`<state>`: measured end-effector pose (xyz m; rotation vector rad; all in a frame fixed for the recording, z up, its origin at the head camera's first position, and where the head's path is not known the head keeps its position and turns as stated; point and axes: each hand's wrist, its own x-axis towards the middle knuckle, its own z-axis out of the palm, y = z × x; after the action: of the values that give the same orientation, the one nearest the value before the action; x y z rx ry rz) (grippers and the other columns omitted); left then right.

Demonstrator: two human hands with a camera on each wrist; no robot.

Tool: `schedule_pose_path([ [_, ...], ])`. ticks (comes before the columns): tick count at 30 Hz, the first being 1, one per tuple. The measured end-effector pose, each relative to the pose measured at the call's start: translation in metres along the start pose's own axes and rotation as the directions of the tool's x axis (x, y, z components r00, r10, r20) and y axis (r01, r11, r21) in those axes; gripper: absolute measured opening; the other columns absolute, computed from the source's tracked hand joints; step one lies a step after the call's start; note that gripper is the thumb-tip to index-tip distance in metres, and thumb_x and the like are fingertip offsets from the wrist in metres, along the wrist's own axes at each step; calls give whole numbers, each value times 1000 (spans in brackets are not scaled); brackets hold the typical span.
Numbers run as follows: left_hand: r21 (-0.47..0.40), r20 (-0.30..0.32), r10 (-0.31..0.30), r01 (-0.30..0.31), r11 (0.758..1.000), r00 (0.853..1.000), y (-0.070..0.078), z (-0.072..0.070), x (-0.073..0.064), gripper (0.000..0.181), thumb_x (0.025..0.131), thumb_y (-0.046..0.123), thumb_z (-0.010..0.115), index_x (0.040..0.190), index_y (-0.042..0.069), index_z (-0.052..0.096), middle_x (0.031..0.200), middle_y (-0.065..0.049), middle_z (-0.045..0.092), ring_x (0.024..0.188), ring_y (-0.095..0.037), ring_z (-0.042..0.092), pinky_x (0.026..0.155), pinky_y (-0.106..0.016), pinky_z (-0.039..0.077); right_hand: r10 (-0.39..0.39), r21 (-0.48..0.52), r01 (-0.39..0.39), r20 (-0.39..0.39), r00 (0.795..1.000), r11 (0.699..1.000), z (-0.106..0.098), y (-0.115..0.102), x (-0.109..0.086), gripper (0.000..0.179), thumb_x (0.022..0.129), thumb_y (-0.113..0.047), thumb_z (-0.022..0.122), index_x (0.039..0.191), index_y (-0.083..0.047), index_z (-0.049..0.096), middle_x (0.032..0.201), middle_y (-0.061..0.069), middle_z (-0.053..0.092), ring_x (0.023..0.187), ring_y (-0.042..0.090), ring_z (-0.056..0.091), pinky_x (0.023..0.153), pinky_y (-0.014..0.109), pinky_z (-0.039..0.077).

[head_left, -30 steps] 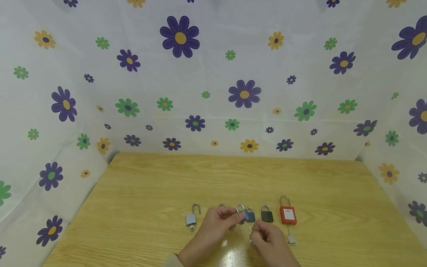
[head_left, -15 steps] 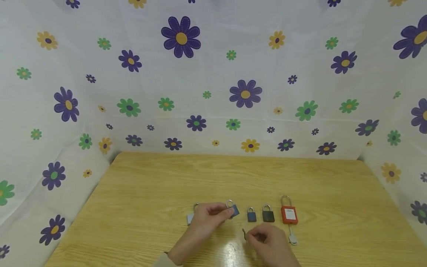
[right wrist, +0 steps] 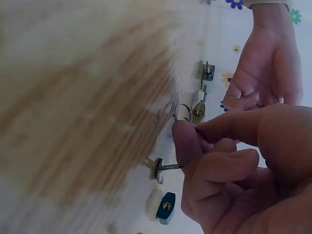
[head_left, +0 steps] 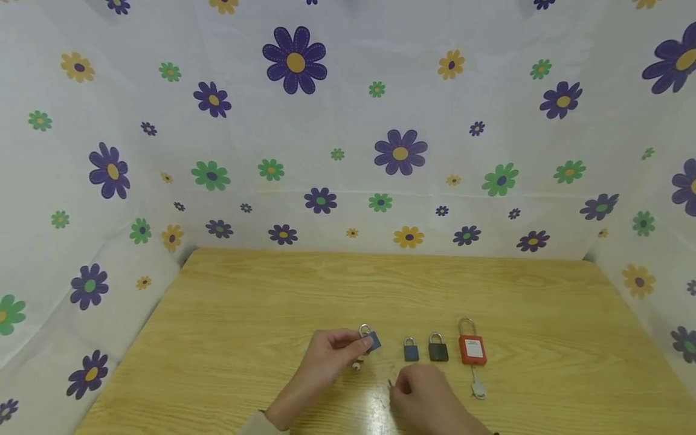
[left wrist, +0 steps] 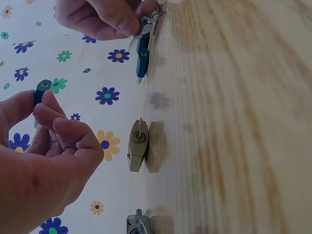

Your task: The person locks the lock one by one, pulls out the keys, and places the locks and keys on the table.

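My left hand pinches a blue padlock between thumb and fingers, lifted off the table, its shackle pointing up. In the left wrist view, the keyhole side of this blue padlock shows. My right hand is lower and to the right, pinching a key. A metal key ring shows at its fingertips in the right wrist view. Behind the right hand lies a second blue padlock. A brass padlock with a key in it is partly hidden under the left hand in the head view.
Right of the blue padlock lie a black padlock and a red padlock with hanging keys. A grey padlock stands beyond the brass one. Flower-printed cloth encloses the wooden table.
My left hand has moved left with the blue padlock, away from the second blue one, and now covers the grey padlock in the head view. The right hand has shifted left, still pinching the key.
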<state>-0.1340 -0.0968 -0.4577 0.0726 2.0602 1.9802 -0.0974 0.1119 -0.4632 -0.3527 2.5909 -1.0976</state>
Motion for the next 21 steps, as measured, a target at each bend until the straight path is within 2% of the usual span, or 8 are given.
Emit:
schedule_pose_path([
  [7, 36, -2, 11, -11, 999, 1000, -1, -1, 2, 30, 94, 23, 76, 107, -3, 76, 95, -8, 79, 82, -13, 68, 71, -23, 56, 6, -52, -3, 53, 999, 999, 5, -9, 10, 37, 92, -7, 62, 56, -12, 54, 54, -9, 36, 49, 9, 36, 47, 23, 27],
  [13, 35, -9, 13, -13, 999, 1000, -2, -2, 2, 29, 93, 23, 76, 106, -3, 76, 94, -7, 79, 81, -12, 67, 71, -23, 56, -23, -127, 25, 22, 1000, 992, 9, -11, 12, 39, 88, -2, 61, 52, -13, 48, 53, -11, 31, 47, 7, 30, 45, 22, 23],
  [16, 44, -16, 9, -8, 999, 1000, -3, -2, 2, 29, 93, 24, 77, 104, -2, 77, 92, -6, 78, 80, -10, 66, 71, -23, 56, -25, -138, 26, 13, 1000, 990, 10, -11, 12, 42, 87, -2, 61, 51, -15, 44, 52, -12, 28, 46, 6, 29, 45, 21, 22],
  [21, 58, -19, 8, -7, 998, 1000, -3, -2, 1, 29, 93, 26, 77, 103, -2, 77, 92, -7, 78, 81, -11, 67, 71, -23, 55, -2, -139, 3, 8, 1000, 990, 10, -10, 12, 41, 89, -4, 63, 53, -14, 47, 52, -11, 31, 46, 6, 32, 45, 22, 24],
])
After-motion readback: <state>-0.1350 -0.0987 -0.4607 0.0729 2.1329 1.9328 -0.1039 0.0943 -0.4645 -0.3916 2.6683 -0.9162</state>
